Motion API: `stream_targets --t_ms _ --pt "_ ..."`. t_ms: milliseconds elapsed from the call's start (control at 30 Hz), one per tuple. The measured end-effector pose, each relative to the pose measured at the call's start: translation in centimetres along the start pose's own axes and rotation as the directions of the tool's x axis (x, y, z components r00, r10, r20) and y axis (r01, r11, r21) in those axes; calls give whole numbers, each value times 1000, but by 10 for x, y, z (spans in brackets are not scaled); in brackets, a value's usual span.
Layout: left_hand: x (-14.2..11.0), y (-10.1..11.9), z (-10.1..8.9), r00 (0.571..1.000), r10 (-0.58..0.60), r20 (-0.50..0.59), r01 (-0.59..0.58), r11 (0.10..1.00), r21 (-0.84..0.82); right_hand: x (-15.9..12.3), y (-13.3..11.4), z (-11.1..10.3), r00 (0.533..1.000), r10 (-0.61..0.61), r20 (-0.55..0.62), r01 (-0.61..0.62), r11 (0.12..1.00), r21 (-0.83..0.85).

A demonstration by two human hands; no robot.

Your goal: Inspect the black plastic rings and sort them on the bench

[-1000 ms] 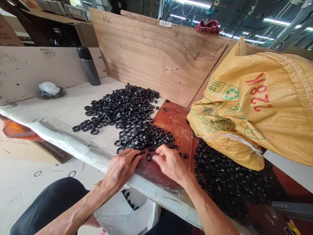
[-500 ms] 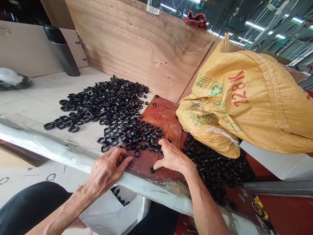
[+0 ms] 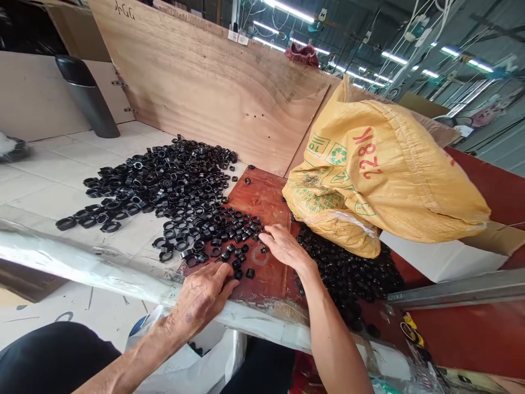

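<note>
My left hand is at the table's front edge, fingers curled and thumb a little apart. A small black cap-like piece lies at its thumb tip, and another black piece sits just to the right. My right hand reaches over the red board, fingers stretched out low by the right end of the small black pieces. Nothing shows in its grasp, though the underside is hidden. Left of both hands spreads a large heap of black plastic rings.
A yellow woven sack leans at the right above a second pile of small black pieces. A plywood panel closes off the back. A dark cylinder stands at the left. Yellow-handled scissors lie at lower right.
My left hand has shifted right, nearer the small black pieces. My right hand has moved up and away from the single piece by its thumb. Several small pieces now lie between the hands.
</note>
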State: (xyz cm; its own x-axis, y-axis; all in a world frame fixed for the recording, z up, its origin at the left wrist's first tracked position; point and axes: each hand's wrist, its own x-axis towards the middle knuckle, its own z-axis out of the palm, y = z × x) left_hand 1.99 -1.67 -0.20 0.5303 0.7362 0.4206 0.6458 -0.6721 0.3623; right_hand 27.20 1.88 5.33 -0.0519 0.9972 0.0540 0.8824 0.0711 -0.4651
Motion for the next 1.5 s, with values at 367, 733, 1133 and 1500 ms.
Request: stream_targets --t_ms 367,733,1133,1500 --pt "-1 5 2 987 -141 -79 138 989 -50 -13 -59 85 989 64 -131 -68 997 -27" --pt "-39 -29 -35 962 -258 -87 238 953 -187 -12 -57 24 965 45 -260 59 924 378" --pt "-12 -28 -23 988 -153 -10 150 980 -130 -34 -65 17 934 -233 272 255 966 -46" --pt "-31 -37 -24 962 -259 -85 243 956 -167 -34 -81 74 852 -511 109 521 850 -84"
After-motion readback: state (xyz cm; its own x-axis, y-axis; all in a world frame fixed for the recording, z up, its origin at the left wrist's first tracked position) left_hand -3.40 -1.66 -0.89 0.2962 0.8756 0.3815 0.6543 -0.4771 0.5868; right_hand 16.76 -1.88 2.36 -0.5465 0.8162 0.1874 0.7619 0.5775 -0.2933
